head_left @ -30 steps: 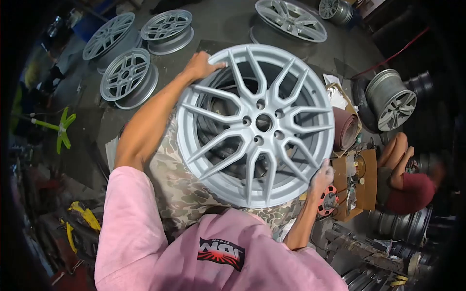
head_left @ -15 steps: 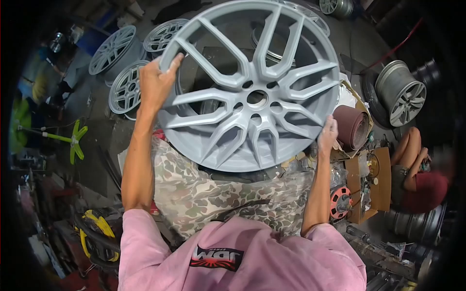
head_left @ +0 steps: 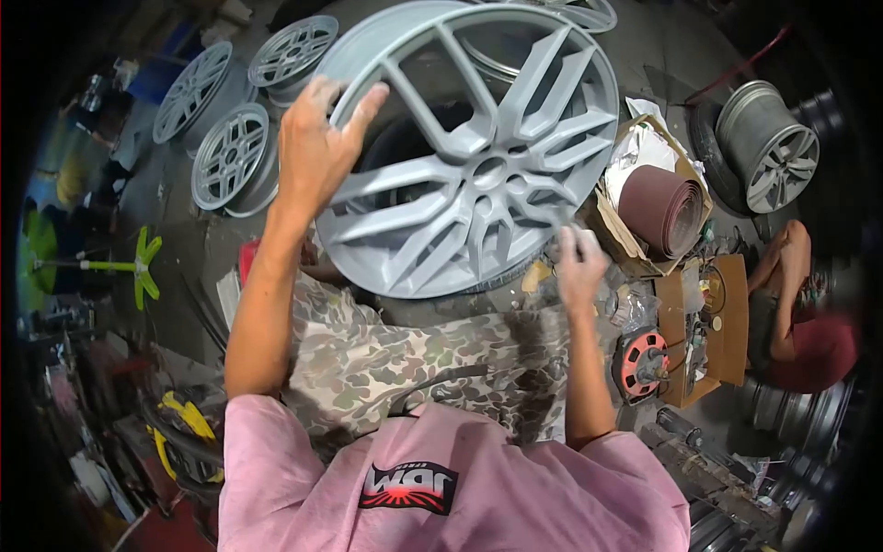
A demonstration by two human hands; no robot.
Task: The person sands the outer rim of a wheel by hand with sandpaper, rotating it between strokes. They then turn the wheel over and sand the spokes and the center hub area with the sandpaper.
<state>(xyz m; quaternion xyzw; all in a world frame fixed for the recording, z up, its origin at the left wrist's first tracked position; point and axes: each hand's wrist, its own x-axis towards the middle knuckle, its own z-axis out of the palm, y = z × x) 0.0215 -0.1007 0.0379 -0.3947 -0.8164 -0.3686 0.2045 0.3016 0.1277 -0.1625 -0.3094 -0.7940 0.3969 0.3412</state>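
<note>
A large grey wheel rim with paired spokes is held up in front of me, tilted, its barrel showing along the upper left. My left hand is closed on the rim's left edge, with the thumb across the front lip. By the lower right edge of the rim is my right hand, its fingers slightly bent and apart, holding nothing. A dark tyre shows partly behind and beneath the rim. My legs in camouflage trousers are below it.
Several grey rims, one of them here, stand at the left. On the right are a brown sandpaper roll in an open carton, a cardboard box, an orange reel and a silver rim. Another person crouches at far right.
The rim has turned and tilted, shifting slightly down and left. My right hand has come off its lower right edge and moved inward. My left hand stays on the rim.
</note>
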